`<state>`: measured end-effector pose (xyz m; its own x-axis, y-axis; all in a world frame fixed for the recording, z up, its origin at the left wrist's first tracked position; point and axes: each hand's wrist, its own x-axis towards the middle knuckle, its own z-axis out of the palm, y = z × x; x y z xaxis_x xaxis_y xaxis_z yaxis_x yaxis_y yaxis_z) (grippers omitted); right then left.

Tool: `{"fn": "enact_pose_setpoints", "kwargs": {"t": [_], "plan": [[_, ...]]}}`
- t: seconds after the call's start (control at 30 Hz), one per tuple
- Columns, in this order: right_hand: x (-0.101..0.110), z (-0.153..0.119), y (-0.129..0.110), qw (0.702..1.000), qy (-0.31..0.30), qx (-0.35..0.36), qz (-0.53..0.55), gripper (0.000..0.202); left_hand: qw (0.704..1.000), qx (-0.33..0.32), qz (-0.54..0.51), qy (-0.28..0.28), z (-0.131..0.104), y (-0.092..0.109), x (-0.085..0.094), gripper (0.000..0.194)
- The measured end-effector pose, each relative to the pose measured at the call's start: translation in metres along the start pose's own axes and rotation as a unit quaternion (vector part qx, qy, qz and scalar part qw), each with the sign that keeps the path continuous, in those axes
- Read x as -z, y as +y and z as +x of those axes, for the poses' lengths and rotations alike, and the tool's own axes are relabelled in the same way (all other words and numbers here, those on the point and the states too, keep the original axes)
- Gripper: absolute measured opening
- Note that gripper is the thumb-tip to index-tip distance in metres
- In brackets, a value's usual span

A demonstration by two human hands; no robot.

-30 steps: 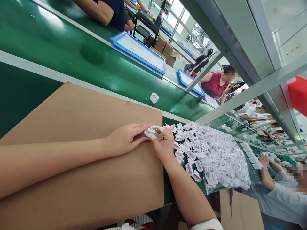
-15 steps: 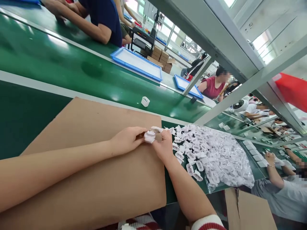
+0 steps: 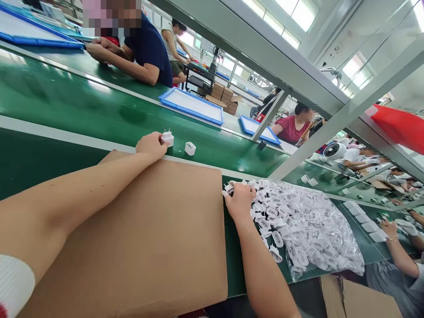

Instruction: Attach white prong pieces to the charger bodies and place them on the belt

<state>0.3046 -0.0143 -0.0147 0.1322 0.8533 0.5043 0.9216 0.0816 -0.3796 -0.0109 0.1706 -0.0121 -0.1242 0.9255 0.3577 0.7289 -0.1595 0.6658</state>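
Note:
My left hand (image 3: 150, 146) pinches a white charger plug (image 3: 168, 138) by its side. Its two pins point up, and it is held over the near edge of the green conveyor belt. Just right of it, a white charger housing (image 3: 190, 149) rests on the belt, open end up. At the left edge of a heap of white plug covers (image 3: 276, 212), my right hand (image 3: 240, 198) has its fingers curled round a white plug cover (image 3: 228, 190), which is partly hidden.
A brown cardboard sheet (image 3: 159, 234) covers the bench before me. On the right, a clear plastic bag (image 3: 326, 229) bulges with plug covers. A slanting metal post (image 3: 308, 141) rises behind it. Blue-rimmed trays (image 3: 192, 106) line the belt's far side, where a co-worker (image 3: 149, 53) sits.
My hands have parted from over the cardboard. The left has carried the charger plug forward and left to the belt; the right has moved to the heap and closed on a plug cover.

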Motion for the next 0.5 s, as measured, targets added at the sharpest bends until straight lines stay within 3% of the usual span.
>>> {"fn": "enact_pose_setpoints", "kwargs": {"t": [0.1, 0.17, 0.27, 0.37, 0.43, 0.5], "plan": [[0.007, 0.001, -0.015, 0.99, 0.009, -0.037, 0.137, 0.038, 0.997, -0.055, 0.022, 0.058, -0.006, 0.014, -0.002, 0.109], [0.009, 0.001, -0.025, 0.954, -0.013, -0.098, 0.283, 0.04, 0.991, -0.121, 0.039, 0.038, -0.008, 0.026, -0.008, 0.101], [0.011, 0.0, -0.036, 0.844, -0.078, -0.209, 0.488, 0.036, 0.98, -0.178, 0.059, -0.067, 0.001, 0.037, -0.019, 0.076], [0.014, 0.0, -0.04, 0.752, -0.134, -0.261, 0.59, 0.037, 0.978, -0.157, 0.06, -0.122, 0.01, 0.044, -0.026, 0.046], [0.017, -0.001, -0.041, 0.736, -0.142, -0.279, 0.6, 0.038, 0.977, -0.166, 0.046, -0.127, 0.002, 0.052, -0.024, 0.039], [0.018, -0.001, -0.042, 0.748, -0.13, -0.286, 0.585, 0.038, 0.968, -0.203, 0.017, -0.15, -0.023, 0.063, -0.02, 0.04]]}}
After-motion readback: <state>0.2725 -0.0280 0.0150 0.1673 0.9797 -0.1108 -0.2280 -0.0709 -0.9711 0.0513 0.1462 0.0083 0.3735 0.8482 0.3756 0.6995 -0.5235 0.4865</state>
